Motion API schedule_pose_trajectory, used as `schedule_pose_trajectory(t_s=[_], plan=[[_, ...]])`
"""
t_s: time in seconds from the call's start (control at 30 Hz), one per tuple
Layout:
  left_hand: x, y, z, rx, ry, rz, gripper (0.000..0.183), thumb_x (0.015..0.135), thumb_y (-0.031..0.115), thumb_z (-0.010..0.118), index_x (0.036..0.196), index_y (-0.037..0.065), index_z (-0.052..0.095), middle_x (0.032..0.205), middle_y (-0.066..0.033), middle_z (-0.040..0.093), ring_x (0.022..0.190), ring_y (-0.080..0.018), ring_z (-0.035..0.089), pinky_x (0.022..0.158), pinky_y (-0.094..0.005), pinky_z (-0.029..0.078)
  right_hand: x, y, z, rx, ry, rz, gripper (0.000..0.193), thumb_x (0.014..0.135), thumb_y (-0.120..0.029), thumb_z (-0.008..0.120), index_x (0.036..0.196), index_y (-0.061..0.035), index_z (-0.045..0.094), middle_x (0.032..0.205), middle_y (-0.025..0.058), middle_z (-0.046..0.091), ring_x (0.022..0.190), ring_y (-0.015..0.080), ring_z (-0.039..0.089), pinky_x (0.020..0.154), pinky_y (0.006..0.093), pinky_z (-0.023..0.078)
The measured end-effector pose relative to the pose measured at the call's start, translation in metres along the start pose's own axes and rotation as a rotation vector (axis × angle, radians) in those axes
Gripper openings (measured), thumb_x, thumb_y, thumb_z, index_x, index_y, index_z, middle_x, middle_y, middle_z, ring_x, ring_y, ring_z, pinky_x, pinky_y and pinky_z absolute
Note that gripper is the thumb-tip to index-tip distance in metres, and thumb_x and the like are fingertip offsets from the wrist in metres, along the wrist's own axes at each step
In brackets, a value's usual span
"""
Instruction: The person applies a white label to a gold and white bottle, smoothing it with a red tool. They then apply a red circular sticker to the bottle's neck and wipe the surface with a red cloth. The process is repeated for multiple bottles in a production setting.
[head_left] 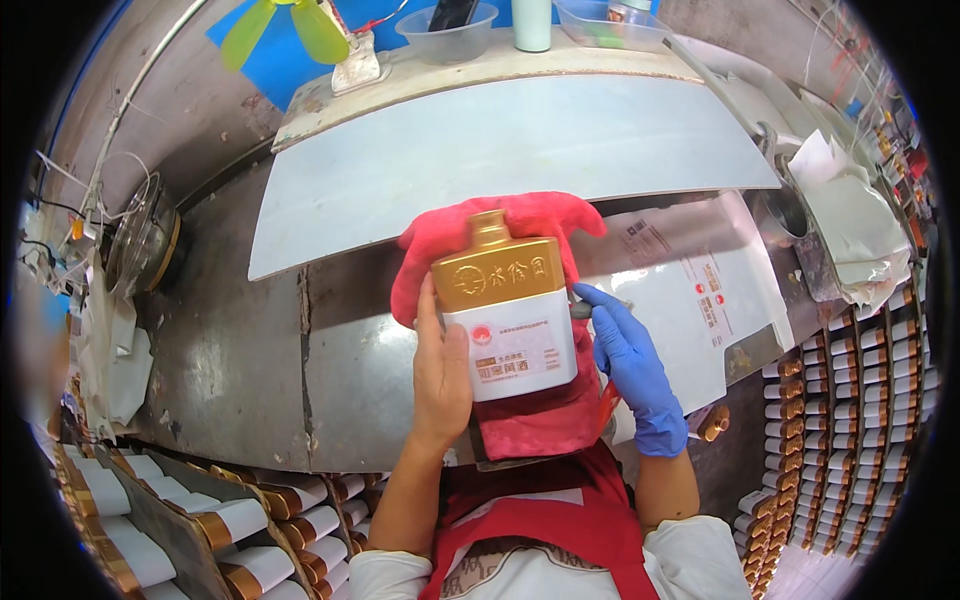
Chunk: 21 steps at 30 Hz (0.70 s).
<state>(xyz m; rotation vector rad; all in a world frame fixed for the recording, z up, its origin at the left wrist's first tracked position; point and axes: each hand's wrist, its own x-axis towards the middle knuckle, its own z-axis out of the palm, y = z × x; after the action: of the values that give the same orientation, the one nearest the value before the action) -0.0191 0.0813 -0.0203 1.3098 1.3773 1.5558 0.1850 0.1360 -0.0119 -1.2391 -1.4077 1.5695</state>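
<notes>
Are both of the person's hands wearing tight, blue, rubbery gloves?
No, a tight, blue, rubbery glove covers the right hand, but the left hand is bare.

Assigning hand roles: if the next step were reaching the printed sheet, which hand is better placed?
Likely the right hand: blue-gloved, it's nearer the printed sheet. The left hand is farther away, holding the bottle by its left edge.
</notes>
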Motion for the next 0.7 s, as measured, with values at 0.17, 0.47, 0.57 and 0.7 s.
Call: schedule_pose_trajectory(t_s=[0.17,0.47,0.57,0.7], plan=[[-0.004,-0.006,-0.011,-0.079,0.02,-0.194,0.068,0.099,0.047,0.022,0.145,-0.003,0.02,0.143,-0.0127,0.036,0.131,-0.0211,0.036,0.106,-0.0317,0.028,-0.004,0.003,0.005,-0.1,0.029,-0.074,0.04,0.097,-0.023,0.048,0.132,-0.0034,0.048,0.117,0.0115,0.058,0.104,0.0174,0.055,0.091,0.028,0.041],[-0.026,-0.026,-0.008,-0.131,-0.045,-0.035,0.076,0.097,0.047,0.036,0.147,-0.004,0.01,0.143,-0.0151,0.034,0.126,-0.0193,0.038,0.103,-0.0315,0.032,-0.01,0.005,0.025,-0.135,0.037,0.016,0.055,0.085,-0.023,0.068,0.132,-0.0037,0.048,0.085,0.002,0.053,0.063,0.005,0.04,0.058,0.0221,0.039],[-0.024,-0.007,0.006,-0.085,-0.065,-0.101,0.083,0.091,0.012,0.058,0.145,-0.007,-0.002,0.141,-0.022,0.032,0.127,-0.0251,0.038,0.105,-0.0346,0.031,-0.009,0.002,0.033,-0.15,0.084,0.0,0.06,0.08,-0.021,0.073,0.131,-0.0032,0.048,0.083,-0.0001,0.055,0.063,0.0054,0.042,0.059,0.0217,0.04],[-0.023,-0.012,0.005,-0.071,-0.063,-0.055,0.08,0.093,0.016,0.055,0.145,-0.008,-0.001,0.141,-0.0222,0.033,0.126,-0.0259,0.04,0.104,-0.0342,0.032,-0.008,-0.001,0.035,-0.181,0.091,0.029,0.062,0.077,-0.02,0.076,0.13,-0.0023,0.049,0.085,0.0009,0.057,0.063,0.0058,0.043,0.059,0.0216,0.041]])
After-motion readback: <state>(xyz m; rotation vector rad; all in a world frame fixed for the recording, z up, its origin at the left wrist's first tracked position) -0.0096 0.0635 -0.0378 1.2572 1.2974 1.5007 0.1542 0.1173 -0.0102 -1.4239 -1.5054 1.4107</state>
